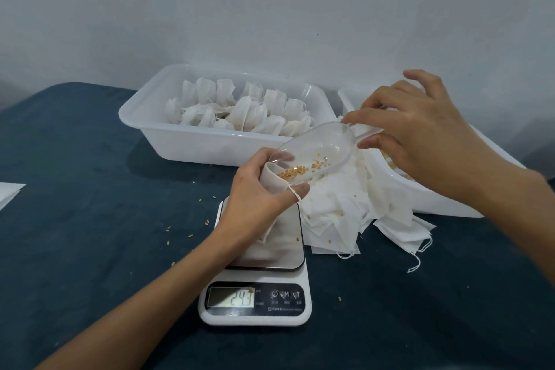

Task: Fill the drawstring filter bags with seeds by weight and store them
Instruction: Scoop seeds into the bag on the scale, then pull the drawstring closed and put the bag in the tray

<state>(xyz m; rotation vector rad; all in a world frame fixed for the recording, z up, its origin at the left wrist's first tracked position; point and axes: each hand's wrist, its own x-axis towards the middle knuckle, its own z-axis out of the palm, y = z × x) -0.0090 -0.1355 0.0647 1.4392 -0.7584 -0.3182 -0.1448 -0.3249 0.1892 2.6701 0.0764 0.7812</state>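
My left hand [258,192] grips a white drawstring filter bag [271,182] by its open mouth, above the steel platform of a small kitchen scale [255,297] whose display reads 24.3. My right hand [411,129] pinches the handle of a clear plastic scoop [318,147]. The scoop is tilted with its lip in the bag's mouth, and a few tan seeds [295,170] lie in it. The bag's lower part hangs behind my left hand down to the platform.
A white tub [192,141] at the back holds several filled, tied bags. A second white tub [426,192] with seeds stands at the right. A pile of empty bags [354,207] lies between it and the scale. Loose seeds dot the dark cloth at the left.
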